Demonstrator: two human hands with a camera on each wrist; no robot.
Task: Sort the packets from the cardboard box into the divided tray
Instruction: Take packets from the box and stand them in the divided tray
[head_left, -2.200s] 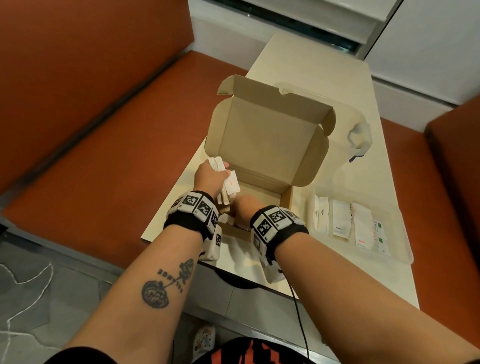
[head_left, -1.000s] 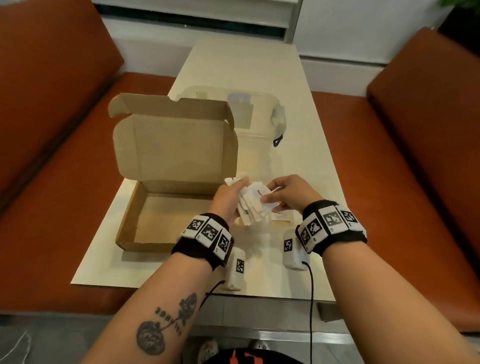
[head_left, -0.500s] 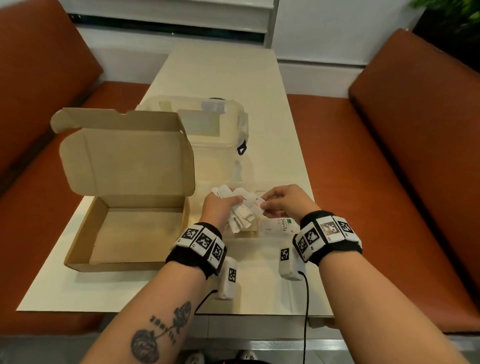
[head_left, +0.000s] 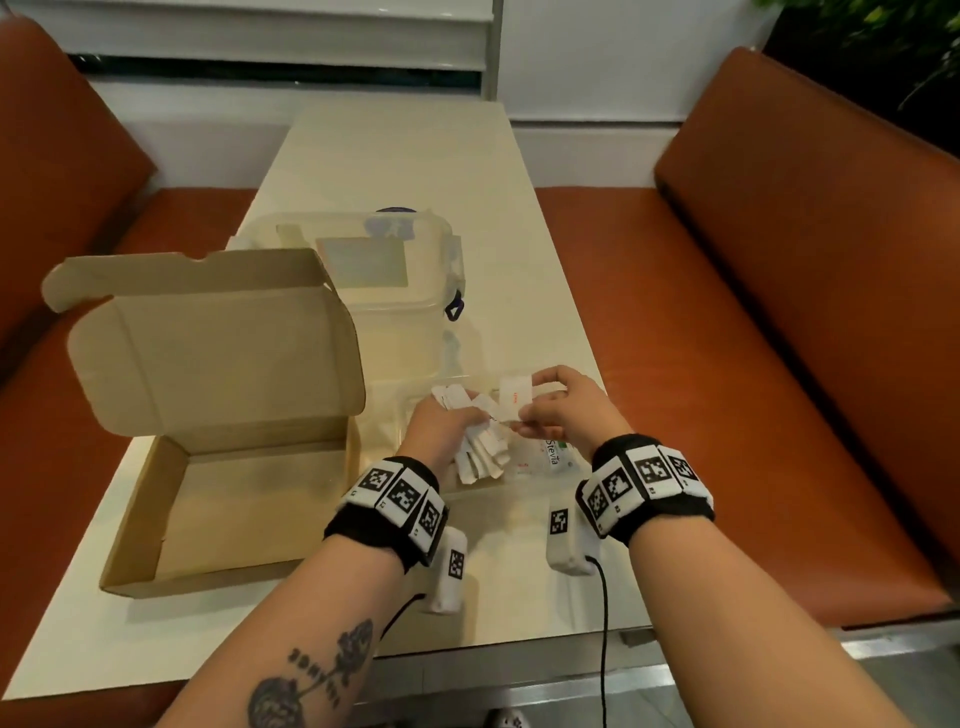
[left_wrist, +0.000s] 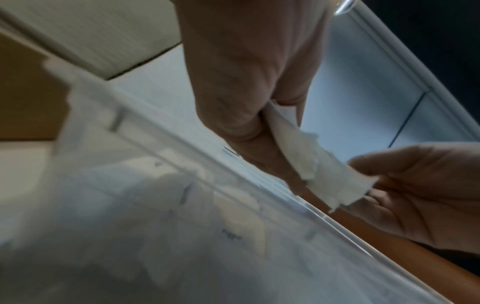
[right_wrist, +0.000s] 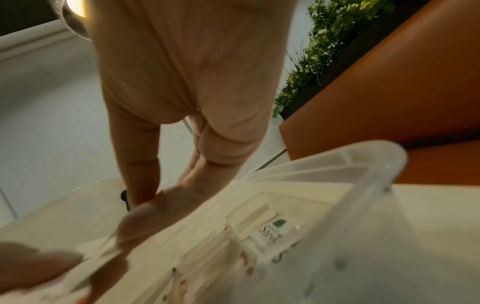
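The open cardboard box (head_left: 234, 499) sits at the left of the table, and the part of its floor that shows is bare. To its right my left hand (head_left: 441, 421) grips a bunch of white packets (head_left: 480, 452) over the clear divided tray (head_left: 401, 415). My right hand (head_left: 561, 410) pinches one white packet with red print (head_left: 516, 397) just beside the bunch. A Stevia packet (head_left: 555, 457) lies in the tray below my right hand. The left wrist view shows my left hand (left_wrist: 246, 82) holding the packets (left_wrist: 298, 148). In the right wrist view the tray rim (right_wrist: 363, 185) and the Stevia packet (right_wrist: 270, 236) are visible.
A clear lidded plastic container (head_left: 363, 270) stands behind the box and tray. Orange bench seats (head_left: 779, 312) flank the cream table (head_left: 415, 166) on both sides. The table's near edge lies just under my wrists.
Both hands have left the box and now hover over the tray, with the left carrying the bunch. My right hand has drawn one packet out of the bunch and raised it slightly.
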